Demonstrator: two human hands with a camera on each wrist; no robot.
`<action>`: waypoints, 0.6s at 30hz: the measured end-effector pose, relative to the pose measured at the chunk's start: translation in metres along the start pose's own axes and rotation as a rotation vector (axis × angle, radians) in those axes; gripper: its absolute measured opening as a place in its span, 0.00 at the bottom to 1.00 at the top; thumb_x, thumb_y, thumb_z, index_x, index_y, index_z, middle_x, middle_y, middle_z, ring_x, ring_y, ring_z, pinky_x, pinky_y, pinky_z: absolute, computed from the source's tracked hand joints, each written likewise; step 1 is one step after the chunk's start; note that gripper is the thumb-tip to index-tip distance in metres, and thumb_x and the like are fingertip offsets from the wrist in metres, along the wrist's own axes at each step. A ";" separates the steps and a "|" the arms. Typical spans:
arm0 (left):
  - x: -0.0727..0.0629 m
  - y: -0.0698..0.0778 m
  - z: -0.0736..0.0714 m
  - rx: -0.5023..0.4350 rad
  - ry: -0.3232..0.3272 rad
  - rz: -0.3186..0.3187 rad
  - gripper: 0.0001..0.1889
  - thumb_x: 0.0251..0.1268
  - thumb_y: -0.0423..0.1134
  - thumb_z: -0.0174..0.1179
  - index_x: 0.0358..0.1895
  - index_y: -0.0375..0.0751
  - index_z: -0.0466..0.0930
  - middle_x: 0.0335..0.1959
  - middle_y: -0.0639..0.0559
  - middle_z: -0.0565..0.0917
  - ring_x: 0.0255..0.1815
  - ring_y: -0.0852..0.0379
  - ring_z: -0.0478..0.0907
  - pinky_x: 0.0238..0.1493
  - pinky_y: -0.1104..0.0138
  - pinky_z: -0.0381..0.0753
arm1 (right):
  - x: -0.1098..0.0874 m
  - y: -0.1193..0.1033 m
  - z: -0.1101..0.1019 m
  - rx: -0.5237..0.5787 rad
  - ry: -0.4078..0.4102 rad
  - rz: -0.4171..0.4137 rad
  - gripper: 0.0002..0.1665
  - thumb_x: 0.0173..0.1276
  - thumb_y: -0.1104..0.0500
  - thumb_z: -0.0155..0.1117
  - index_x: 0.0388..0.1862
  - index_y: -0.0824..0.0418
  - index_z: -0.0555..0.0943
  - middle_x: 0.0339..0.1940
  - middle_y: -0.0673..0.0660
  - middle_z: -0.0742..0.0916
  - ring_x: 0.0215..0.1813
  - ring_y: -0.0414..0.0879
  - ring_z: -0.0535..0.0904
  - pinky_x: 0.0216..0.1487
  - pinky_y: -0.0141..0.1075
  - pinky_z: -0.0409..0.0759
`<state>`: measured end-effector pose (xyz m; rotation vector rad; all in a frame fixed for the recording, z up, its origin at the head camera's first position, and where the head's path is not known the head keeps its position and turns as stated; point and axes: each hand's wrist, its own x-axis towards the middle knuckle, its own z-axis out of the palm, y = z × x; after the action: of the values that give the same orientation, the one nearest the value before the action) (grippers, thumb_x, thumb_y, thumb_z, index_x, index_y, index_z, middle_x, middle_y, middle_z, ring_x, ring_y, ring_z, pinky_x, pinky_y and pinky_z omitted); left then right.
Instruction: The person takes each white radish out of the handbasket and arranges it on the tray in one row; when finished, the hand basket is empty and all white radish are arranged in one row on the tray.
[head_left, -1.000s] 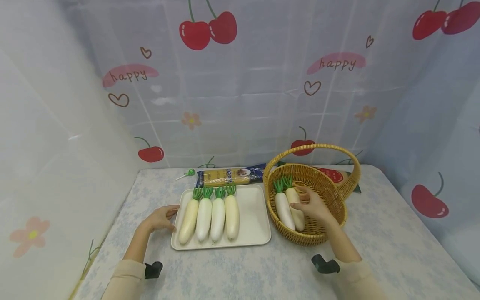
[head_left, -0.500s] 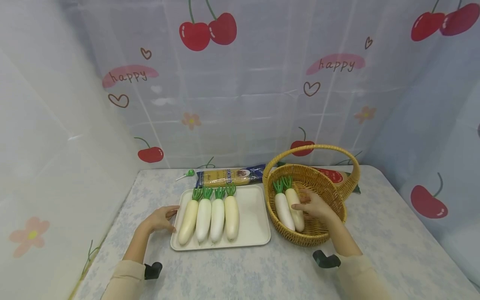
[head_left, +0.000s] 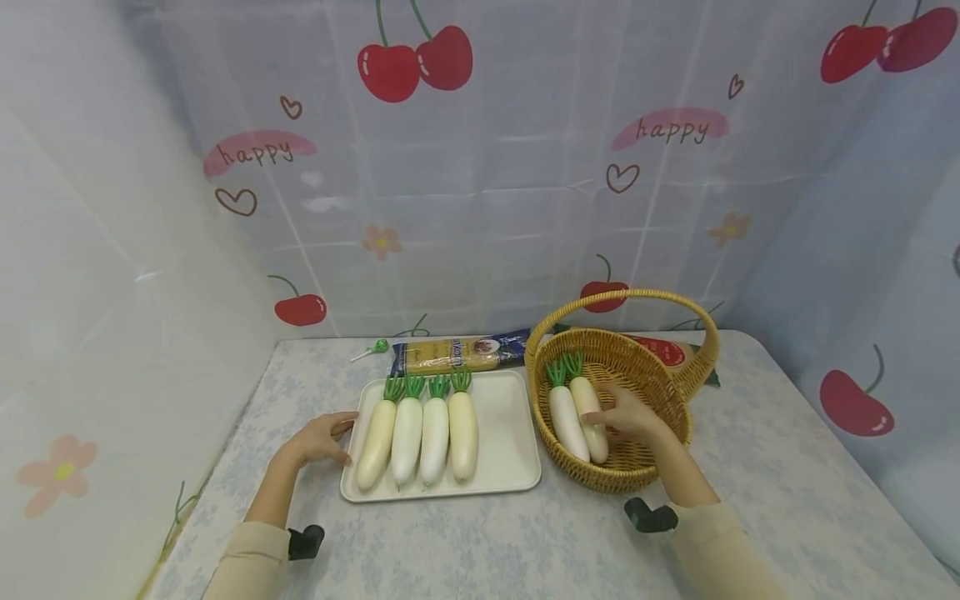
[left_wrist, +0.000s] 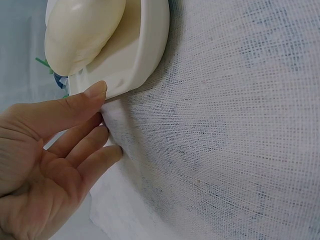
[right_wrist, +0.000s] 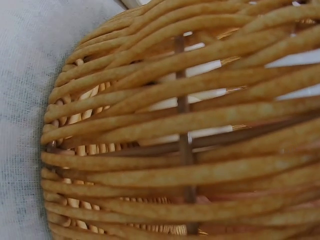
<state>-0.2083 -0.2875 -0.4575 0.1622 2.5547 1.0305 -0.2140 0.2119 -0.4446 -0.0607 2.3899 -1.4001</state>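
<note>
— What is the right hand [head_left: 632, 417] doing?

— It reaches down into the wicker basket [head_left: 660, 454], fingers loosely bent over the cream radish [head_left: 589, 406], the right-hand one of the two lying there. The fingertips touch its side; whether they truly pinch it I cannot tell, since the hand covers the contact. The right wrist view shows only the basket's woven wall [right_wrist: 165, 125] from close up, with white showing through the gaps.

— And the other radish in the basket?

— The white radish [head_left: 566, 421] lies just beside the cream one, touching it, both with green tops pointing away from the person.

— The left hand [head_left: 318, 437]?

— Spread and relaxed on the desk [head_left: 465, 542], palm facing the tray [head_left: 506, 417]. In the left wrist view its fingers [left_wrist: 75, 107] are straight, and the uppermost fingertip touches the tray's rim [left_wrist: 145, 55] at the near left corner. It grips nothing.

— What sits in the tray?

— Four radishes [head_left: 420, 427] side by side in its left half, touching one another, green tops toward the far wall. The right half is bare.

— Anything behind them?

— A spaghetti packet [head_left: 457, 353] lies along the tray's far edge, with a green lollipop [head_left: 372, 348] near its left end.
</note>
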 end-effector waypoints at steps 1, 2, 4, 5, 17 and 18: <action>0.000 0.000 0.000 -0.001 0.000 -0.001 0.46 0.38 0.22 0.70 0.67 0.22 0.58 0.65 0.26 0.62 0.66 0.32 0.61 0.64 0.48 0.67 | 0.000 0.000 0.000 0.004 -0.003 0.005 0.51 0.61 0.58 0.66 0.72 0.73 0.48 0.60 0.79 0.69 0.55 0.65 0.74 0.39 0.47 0.83; 0.000 0.000 0.000 0.000 0.001 -0.002 0.46 0.38 0.22 0.70 0.67 0.22 0.58 0.65 0.26 0.62 0.66 0.32 0.61 0.64 0.48 0.67 | 0.000 0.000 0.000 0.010 -0.006 0.010 0.51 0.61 0.59 0.67 0.72 0.74 0.48 0.60 0.80 0.68 0.56 0.66 0.73 0.40 0.47 0.83; 0.000 0.001 0.000 -0.002 0.002 -0.003 0.46 0.38 0.21 0.70 0.67 0.22 0.58 0.65 0.26 0.62 0.66 0.32 0.61 0.64 0.48 0.67 | 0.000 0.000 0.000 0.021 -0.009 0.015 0.52 0.60 0.59 0.67 0.72 0.74 0.47 0.60 0.80 0.68 0.56 0.67 0.73 0.40 0.48 0.83; 0.000 0.001 0.000 0.000 0.002 -0.002 0.46 0.38 0.22 0.70 0.67 0.22 0.58 0.65 0.26 0.62 0.66 0.32 0.61 0.64 0.48 0.67 | 0.000 0.000 0.000 0.027 -0.015 0.016 0.52 0.60 0.59 0.66 0.72 0.74 0.46 0.60 0.81 0.67 0.56 0.67 0.73 0.41 0.49 0.83; -0.001 0.001 0.000 0.005 0.000 -0.003 0.46 0.39 0.22 0.70 0.67 0.23 0.58 0.66 0.26 0.62 0.66 0.32 0.61 0.64 0.49 0.67 | -0.002 0.001 0.000 -0.018 0.017 0.011 0.52 0.59 0.59 0.67 0.70 0.79 0.47 0.63 0.82 0.62 0.51 0.61 0.75 0.43 0.46 0.83; -0.001 0.001 0.000 0.005 0.001 -0.003 0.46 0.38 0.22 0.70 0.67 0.23 0.58 0.66 0.26 0.63 0.66 0.32 0.61 0.64 0.49 0.67 | -0.001 0.001 0.000 -0.011 0.015 0.012 0.52 0.59 0.59 0.66 0.70 0.79 0.47 0.63 0.82 0.63 0.51 0.61 0.76 0.42 0.46 0.83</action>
<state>-0.2077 -0.2872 -0.4566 0.1585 2.5581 1.0237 -0.2127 0.2130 -0.4454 -0.0394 2.4060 -1.3873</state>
